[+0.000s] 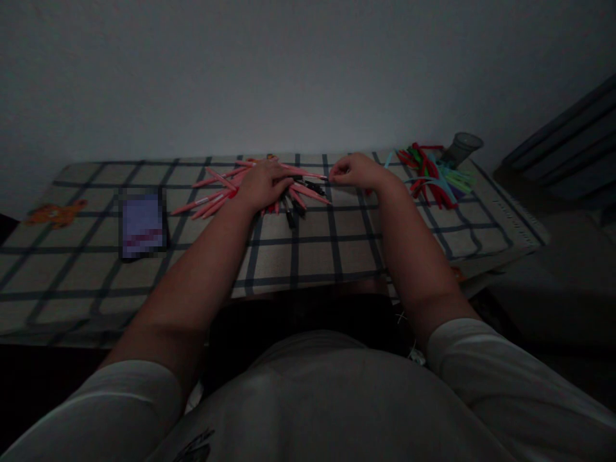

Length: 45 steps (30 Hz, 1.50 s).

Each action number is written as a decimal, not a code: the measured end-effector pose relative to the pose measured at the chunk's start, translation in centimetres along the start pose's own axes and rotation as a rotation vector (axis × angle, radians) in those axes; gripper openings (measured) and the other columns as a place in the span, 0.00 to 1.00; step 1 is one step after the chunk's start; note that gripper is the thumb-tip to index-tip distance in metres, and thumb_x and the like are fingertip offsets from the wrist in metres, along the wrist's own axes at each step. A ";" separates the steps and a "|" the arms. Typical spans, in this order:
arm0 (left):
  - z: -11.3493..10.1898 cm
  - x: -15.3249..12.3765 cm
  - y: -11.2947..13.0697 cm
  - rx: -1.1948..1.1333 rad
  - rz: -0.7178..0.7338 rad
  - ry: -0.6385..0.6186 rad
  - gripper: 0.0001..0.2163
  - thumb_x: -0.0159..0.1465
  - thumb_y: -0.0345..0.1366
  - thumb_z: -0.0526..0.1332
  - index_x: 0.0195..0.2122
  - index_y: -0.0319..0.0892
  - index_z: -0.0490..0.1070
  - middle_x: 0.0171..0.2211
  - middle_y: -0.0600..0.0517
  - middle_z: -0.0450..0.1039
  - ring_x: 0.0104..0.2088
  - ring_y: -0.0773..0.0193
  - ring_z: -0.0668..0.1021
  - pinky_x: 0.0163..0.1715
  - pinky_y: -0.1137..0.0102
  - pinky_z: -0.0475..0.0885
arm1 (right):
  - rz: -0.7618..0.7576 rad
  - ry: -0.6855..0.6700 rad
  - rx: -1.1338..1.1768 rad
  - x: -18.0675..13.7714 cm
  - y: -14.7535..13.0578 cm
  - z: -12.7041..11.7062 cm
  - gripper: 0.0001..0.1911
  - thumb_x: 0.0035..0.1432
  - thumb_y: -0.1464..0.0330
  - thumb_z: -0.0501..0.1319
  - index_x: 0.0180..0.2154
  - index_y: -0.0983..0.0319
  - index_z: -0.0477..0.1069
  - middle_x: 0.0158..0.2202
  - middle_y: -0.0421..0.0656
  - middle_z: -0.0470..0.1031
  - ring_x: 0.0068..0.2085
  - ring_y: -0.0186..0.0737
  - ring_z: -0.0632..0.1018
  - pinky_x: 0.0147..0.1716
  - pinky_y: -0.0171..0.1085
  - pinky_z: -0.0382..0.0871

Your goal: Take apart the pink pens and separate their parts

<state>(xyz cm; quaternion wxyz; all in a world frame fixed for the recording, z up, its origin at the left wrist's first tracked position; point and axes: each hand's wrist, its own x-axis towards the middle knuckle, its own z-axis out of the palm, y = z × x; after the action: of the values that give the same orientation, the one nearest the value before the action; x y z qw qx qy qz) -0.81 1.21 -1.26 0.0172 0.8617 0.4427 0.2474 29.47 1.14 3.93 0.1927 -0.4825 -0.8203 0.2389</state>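
A heap of pink pens [216, 196] with a few dark ones [291, 215] lies on the checked tablecloth [312, 250]. My left hand [264, 183] rests on top of the heap, fingers curled over the pens. My right hand [355, 172] is just right of the heap, fingers pinched on the tip of a pink pen [308, 174] that runs leftward under my left hand.
A pile of red, green and blue pen parts [430, 176] lies at the right end of the table, with a clear cup [462, 147] behind it. A blurred purple card [142, 224] and an orange shape [55, 213] lie at the left. A wall stands behind.
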 end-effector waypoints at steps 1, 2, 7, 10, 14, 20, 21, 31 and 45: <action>0.0 0.0 0.0 0.004 -0.001 0.002 0.20 0.76 0.45 0.58 0.61 0.46 0.83 0.57 0.43 0.83 0.64 0.44 0.79 0.72 0.45 0.67 | 0.001 -0.003 0.001 0.0 -0.1 0.0 0.14 0.58 0.58 0.70 0.34 0.64 0.82 0.30 0.44 0.78 0.35 0.40 0.72 0.40 0.41 0.66; 0.0 0.0 0.0 0.007 -0.002 0.006 0.20 0.76 0.45 0.57 0.61 0.46 0.83 0.57 0.43 0.83 0.64 0.44 0.79 0.71 0.45 0.67 | 0.001 -0.008 0.002 0.0 -0.1 0.0 0.14 0.58 0.58 0.70 0.34 0.64 0.82 0.29 0.43 0.77 0.35 0.40 0.72 0.39 0.42 0.66; -0.1 -0.2 0.1 0.014 -0.011 0.013 0.20 0.76 0.45 0.57 0.61 0.48 0.83 0.57 0.43 0.83 0.64 0.45 0.78 0.70 0.46 0.68 | -0.013 -0.018 0.010 0.0 -0.3 0.1 0.16 0.56 0.55 0.72 0.32 0.62 0.82 0.29 0.44 0.78 0.36 0.42 0.74 0.38 0.41 0.66; -0.1 -0.2 0.0 0.015 -0.020 0.009 0.20 0.76 0.45 0.58 0.61 0.48 0.83 0.58 0.43 0.83 0.66 0.44 0.77 0.71 0.46 0.67 | -0.013 -0.012 0.005 0.1 -0.1 0.2 0.16 0.56 0.55 0.72 0.33 0.62 0.82 0.30 0.45 0.79 0.36 0.42 0.74 0.38 0.41 0.66; 0.0 -0.1 -0.2 0.018 -0.018 0.027 0.20 0.75 0.46 0.58 0.61 0.48 0.83 0.58 0.44 0.83 0.66 0.44 0.77 0.71 0.46 0.68 | -0.020 -0.026 -0.005 0.4 0.3 0.4 0.15 0.56 0.57 0.71 0.35 0.63 0.84 0.32 0.45 0.81 0.37 0.43 0.75 0.38 0.40 0.66; 0.1 -0.2 -0.3 0.011 -0.037 0.036 0.20 0.75 0.46 0.58 0.61 0.47 0.83 0.58 0.44 0.84 0.66 0.45 0.77 0.71 0.48 0.68 | -0.017 -0.028 -0.026 0.6 0.4 0.6 0.15 0.57 0.57 0.70 0.36 0.63 0.85 0.33 0.45 0.82 0.37 0.42 0.76 0.39 0.40 0.67; 0.1 -0.2 -0.2 0.008 -0.043 0.038 0.20 0.75 0.46 0.58 0.61 0.47 0.83 0.58 0.43 0.84 0.66 0.45 0.78 0.71 0.48 0.68 | -0.015 -0.028 -0.026 0.6 0.4 0.7 0.16 0.57 0.57 0.71 0.36 0.63 0.85 0.33 0.45 0.82 0.36 0.42 0.76 0.39 0.40 0.67; -0.2 -0.4 0.3 0.035 -0.051 0.066 0.19 0.75 0.45 0.60 0.61 0.49 0.83 0.56 0.44 0.83 0.64 0.45 0.78 0.68 0.48 0.70 | -0.005 -0.022 -0.002 0.4 0.0 0.7 0.16 0.56 0.56 0.72 0.36 0.62 0.84 0.32 0.45 0.81 0.37 0.43 0.76 0.39 0.41 0.67; -0.1 -0.2 0.3 0.010 0.023 0.000 0.17 0.75 0.47 0.62 0.59 0.51 0.84 0.53 0.44 0.82 0.60 0.45 0.79 0.67 0.47 0.71 | -0.053 0.003 0.013 0.8 -0.2 1.4 0.16 0.56 0.57 0.72 0.38 0.63 0.86 0.35 0.47 0.84 0.40 0.45 0.78 0.41 0.40 0.69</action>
<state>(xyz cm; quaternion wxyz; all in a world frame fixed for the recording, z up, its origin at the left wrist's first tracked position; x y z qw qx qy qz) -0.74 0.83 -1.21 0.0101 0.8667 0.4341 0.2456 28.16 1.49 3.00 0.2033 -0.4595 -0.8310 0.2385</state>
